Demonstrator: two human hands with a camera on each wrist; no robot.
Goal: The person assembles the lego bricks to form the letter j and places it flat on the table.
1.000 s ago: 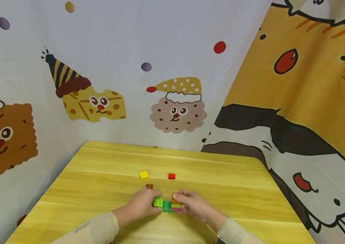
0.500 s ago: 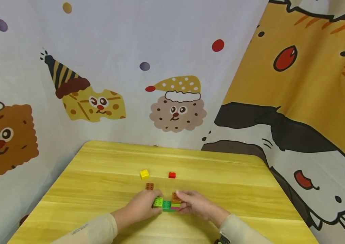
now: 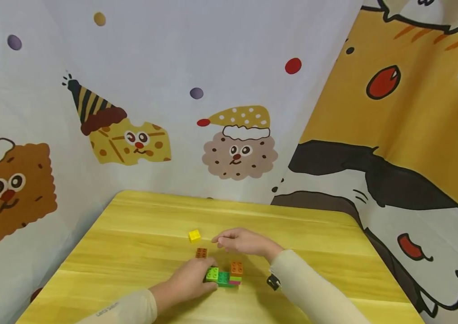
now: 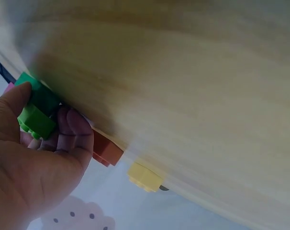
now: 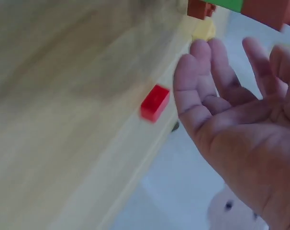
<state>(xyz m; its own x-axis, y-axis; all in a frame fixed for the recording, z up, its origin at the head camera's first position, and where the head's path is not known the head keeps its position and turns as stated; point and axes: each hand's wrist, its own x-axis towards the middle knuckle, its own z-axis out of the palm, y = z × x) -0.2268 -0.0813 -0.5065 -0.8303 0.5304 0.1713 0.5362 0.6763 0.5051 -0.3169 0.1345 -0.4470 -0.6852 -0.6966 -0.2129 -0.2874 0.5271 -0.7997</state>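
My left hand [image 3: 187,280] grips the left end of a small brick build, thumb and fingers round the light green brick [image 3: 212,274]. This brick stands on a green base [image 3: 224,277], and at the base's right end an orange brick [image 3: 236,268] tops a stack with light green and pink layers. My right hand [image 3: 247,242] is above the table behind the build, its fingers loosely bent and holding nothing. The right wrist view has the red brick [image 5: 155,102] on the table beside the right hand [image 5: 240,110]; in the head view that hand hides it.
Just behind my left hand lies a brown brick [image 3: 201,253], with a yellow brick [image 3: 194,236] farther back. The wooden table [image 3: 139,225] ends at a patterned cloth [image 3: 164,67]. A black object [image 3: 273,282] shows at the right sleeve.
My right hand has let go of the orange-topped stack and moved back and slightly left, now covering the red brick in the head view. The left hand keeps its grip on the build.
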